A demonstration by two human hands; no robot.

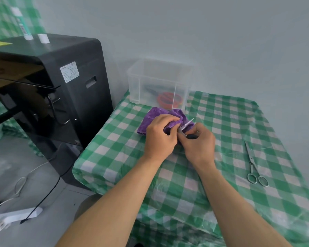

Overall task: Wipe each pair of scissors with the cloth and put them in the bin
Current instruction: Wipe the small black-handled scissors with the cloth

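Head view: left hand (159, 137) grips one cloth (148, 122), right hand (201, 142) pinches one black-handled scissors (191, 136); one steel pair (251, 162) lies apart.

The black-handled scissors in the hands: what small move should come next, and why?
Probably slide the purple cloth along the blade toward its tip. The left hand pinches the cloth round the black-handled scissors near the handle end, the right hand holds the handle, and the tip pokes out bare. The bin can wait.
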